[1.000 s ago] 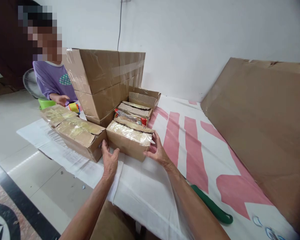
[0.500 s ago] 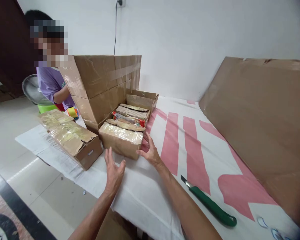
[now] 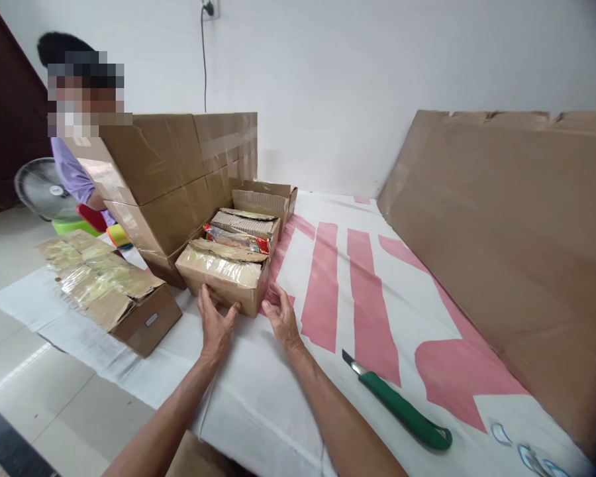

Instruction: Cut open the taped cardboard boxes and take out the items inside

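A small cardboard box (image 3: pixel 223 283) with torn flaps and shiny tape stands in front of me on the cloth-covered table. My left hand (image 3: pixel 217 326) lies against its front face, thumb and fingers spread apart. Beside its right front corner is my right hand (image 3: pixel 282 318), fingers parted and slightly curled, close to the cardboard; whether it touches is hard to make out. Behind the box's top flap lies a clear packet with red ends (image 3: pixel 237 238). More open boxes (image 3: pixel 261 202) line up behind it.
A taped long box (image 3: pixel 114 291) sits at the left. Tall stacked cartons (image 3: pixel 163 162) rise behind it, with a person in a purple shirt (image 3: pixel 72 172) beyond. A green-handled knife (image 3: pixel 402 407) lies blade out on the right. A large cardboard sheet (image 3: pixel 501 232) leans at right.
My left hand has come forward onto the box's front face. My right hand has dropped slightly along the right corner. The camera view has shifted, so things appear further left.
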### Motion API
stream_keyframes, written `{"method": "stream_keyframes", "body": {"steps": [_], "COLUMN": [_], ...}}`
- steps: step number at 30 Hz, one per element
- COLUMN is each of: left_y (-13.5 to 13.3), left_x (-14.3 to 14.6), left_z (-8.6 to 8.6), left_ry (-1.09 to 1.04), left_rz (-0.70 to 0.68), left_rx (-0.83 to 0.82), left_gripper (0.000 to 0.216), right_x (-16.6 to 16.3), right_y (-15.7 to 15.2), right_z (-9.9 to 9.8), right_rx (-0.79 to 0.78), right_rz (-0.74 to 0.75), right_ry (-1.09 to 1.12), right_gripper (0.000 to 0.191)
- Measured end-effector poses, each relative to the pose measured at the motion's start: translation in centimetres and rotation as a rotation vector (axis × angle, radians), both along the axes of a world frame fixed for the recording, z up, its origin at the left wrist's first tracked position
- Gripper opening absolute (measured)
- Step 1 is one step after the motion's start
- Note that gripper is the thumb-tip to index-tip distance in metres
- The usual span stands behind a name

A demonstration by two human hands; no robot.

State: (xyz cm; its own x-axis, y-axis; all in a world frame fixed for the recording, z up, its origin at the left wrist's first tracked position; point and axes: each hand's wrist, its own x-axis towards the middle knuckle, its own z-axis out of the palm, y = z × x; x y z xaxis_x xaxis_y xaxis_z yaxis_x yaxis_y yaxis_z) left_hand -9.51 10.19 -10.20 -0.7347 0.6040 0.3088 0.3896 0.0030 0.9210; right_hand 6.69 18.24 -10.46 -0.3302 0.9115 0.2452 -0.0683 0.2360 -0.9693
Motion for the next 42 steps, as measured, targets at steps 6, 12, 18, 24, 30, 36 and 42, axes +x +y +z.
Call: {"method": "stream_keyframes", "body": {"steps": [6, 12, 18, 24, 30, 36, 42], "left_y": [3.2, 7.8, 12.9, 17.0, 14.1, -2.7, -14.3], "left_x": [0.4, 0.9, 0.7, 0.6, 2.7, 3.1, -9.9], "left_z": [0.7, 1.8, 2.5, 4.0, 7.6, 12.1, 11.7], "left_ry": [0.038, 0.033, 0.007, -0.053, -0.039, 0.465, 0.431], "left_rz": [-0.018, -0.021, -0.036, -0.074, -0.14, -0.316, 0.283], "left_rx": [-0.012, -0.044, -0.079, -0.111, -0.089, 0.185, 0.226], "left_gripper": [0.105, 0.102, 0.1, 0.101, 0.097, 0.072, 0.077], "right_x": [-0.1, 0.0, -0.1, 0.1, 0.3, -0.3, -0.6], "right_y": [-0.3, -0.3, -0.3, -0.4, 0.4, 1.7, 0.8], "right_z": [0.2, -0.1, -0.5, -0.4, -0.7, -1.2, 0.1], "right_rx": [0.002, -0.021, -0.04, -0.02, 0.006, 0.018, 0.026], "right_rz": [-0.016, -0.035, -0.036, -0.04, -0.04, -0.009, -0.075], "right_ry": [0.01, -0.011, -0.021, -0.02, -0.055, -0.044, -0.112], "right_gripper": [0.067, 0.064, 0.062, 0.057, 0.059, 0.061, 0.058]}}
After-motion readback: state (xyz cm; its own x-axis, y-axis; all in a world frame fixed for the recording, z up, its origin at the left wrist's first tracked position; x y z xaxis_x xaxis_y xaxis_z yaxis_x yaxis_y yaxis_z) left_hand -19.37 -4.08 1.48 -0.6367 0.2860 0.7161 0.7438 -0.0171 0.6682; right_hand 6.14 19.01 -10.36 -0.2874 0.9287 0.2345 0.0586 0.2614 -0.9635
